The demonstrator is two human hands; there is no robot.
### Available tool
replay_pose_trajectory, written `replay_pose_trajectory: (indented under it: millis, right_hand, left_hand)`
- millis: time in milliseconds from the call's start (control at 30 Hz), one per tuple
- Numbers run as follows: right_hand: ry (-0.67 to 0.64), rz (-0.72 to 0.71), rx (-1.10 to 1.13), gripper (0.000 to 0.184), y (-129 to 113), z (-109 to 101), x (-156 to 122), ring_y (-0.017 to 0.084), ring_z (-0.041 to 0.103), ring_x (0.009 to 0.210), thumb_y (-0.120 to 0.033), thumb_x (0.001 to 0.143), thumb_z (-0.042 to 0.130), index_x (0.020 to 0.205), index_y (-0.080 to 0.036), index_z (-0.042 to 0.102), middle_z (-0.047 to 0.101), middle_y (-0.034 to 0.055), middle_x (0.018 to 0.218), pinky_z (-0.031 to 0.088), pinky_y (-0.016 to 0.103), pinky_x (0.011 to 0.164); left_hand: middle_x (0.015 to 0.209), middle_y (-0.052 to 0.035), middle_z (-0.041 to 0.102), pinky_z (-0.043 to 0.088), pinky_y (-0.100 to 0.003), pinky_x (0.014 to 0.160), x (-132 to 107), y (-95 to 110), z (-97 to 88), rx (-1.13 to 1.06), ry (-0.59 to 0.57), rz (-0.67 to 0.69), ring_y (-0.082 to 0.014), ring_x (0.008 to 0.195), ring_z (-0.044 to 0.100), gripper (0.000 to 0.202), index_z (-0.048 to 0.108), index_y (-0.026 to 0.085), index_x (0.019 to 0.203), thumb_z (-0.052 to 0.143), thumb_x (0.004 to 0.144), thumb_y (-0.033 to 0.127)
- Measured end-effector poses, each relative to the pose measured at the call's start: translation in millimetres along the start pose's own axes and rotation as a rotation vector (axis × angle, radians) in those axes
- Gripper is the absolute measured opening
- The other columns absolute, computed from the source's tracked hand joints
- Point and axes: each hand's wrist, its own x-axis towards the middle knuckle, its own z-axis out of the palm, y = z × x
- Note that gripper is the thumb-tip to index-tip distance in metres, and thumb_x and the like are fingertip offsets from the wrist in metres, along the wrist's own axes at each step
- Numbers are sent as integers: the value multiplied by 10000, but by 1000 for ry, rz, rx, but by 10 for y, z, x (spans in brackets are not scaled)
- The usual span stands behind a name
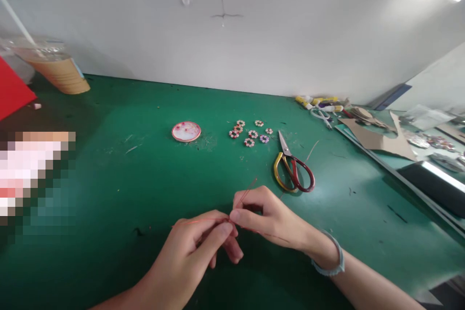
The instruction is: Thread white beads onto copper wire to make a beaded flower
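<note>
Thin red cord [203,221] is pinched between the fingertips of both hands, low in the middle of the view. My left hand [198,247] grips it between thumb and forefinger, with a strand lying over the back of the fingers. Right beside it, my right hand [267,215] pinches the same cord, and loose ends stick out above and along the wrist. Fingers hide where the strands meet. Beyond the right hand lie scissors [290,167] with one yellow and one dark red handle, blades partly closed. Several small beaded rings [253,134] lie farther back on the green tabletop.
A round white dish with a red rim [186,131] sits left of the rings. A drink cup [60,70] stands at the back left near a red object [12,89]. Glue sticks [321,102], cut cardboard [378,138] and a black case [434,181] lie at right.
</note>
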Motion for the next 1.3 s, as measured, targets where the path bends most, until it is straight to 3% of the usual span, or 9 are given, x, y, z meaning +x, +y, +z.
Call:
replay_pose_trajectory:
  millis: [100, 233, 367, 600, 800, 933, 1067, 1300]
  right_hand:
    - [-56, -26, 15, 318, -28, 19, -3, 76, 398, 549, -261, 950, 529, 660, -134, 555, 496, -28, 628, 319, 213, 527]
    - [-117, 61, -31, 326, -56, -23, -31, 84, 379, 537, -237, 978, 451, 669, -153, 514, 451, -39, 606, 318, 217, 517]
    - [-139, 53, -129, 324, -60, -46, -32, 86, 416, 585, -190, 980, 418, 664, -163, 488, 490, -30, 648, 349, 210, 576]
    - [-100, 22, -182, 307, -70, -65, -23, 81, 406, 572, -205, 963, 446, 665, -157, 502, 495, -34, 640, 333, 209, 549]
    - [-176, 99, -152, 267, -69, -110, -24, 86, 407, 560, -228, 947, 473, 700, -156, 545, 517, -29, 640, 315, 217, 520]
    - [-167, 115, -148, 132, -81, -107, -24, 98, 462, 562, -176, 882, 548, 755, -150, 568, 552, -22, 627, 355, 211, 518]
    - [-83, 20, -125, 48, -54, -123, -38, 119, 557, 626, -120, 841, 593, 875, -138, 621, 614, 13, 745, 441, 230, 573]
    - [16, -252, -85, 45, 36, -102, -14, 129, 603, 711, -89, 818, 672, 821, -133, 678, 651, 31, 764, 484, 240, 654]
  left_hand:
    - [631, -19, 715, 411, -219, 493, -2, -5, -12, 44, -44, 8, -143, 533, 563, 315, 660, 185, 735, 453, 926, 325]
    - [511, 20, 638, 394, -215, 504, -9, -9, -10, 189, -35, 57, -125, 478, 531, 345, 657, 183, 685, 450, 935, 301]
    - [522, 23, 648, 383, -207, 490, -15, -4, 7, 257, -47, 39, -124, 484, 548, 326, 689, 175, 756, 451, 941, 302]
    - [822, -12, 777, 473, -206, 611, -29, 19, -24, 162, -90, 25, -150, 684, 655, 224, 700, 195, 883, 497, 922, 282]
    - [705, -38, 761, 480, -232, 570, -23, -6, -22, 89, -149, 2, -170, 645, 683, 297, 666, 164, 861, 413, 951, 290]
    - [661, -31, 743, 466, -230, 564, -13, 11, -23, 81, -152, 15, -163, 617, 668, 300, 644, 169, 788, 416, 948, 282]
    - [619, -23, 728, 458, -230, 559, -7, 15, -23, 46, -133, 15, -157, 586, 647, 301, 633, 171, 781, 411, 948, 286]
    - [610, -17, 729, 459, -227, 561, -10, 22, -27, -4, -160, -10, -154, 582, 653, 296, 623, 175, 793, 396, 949, 284]
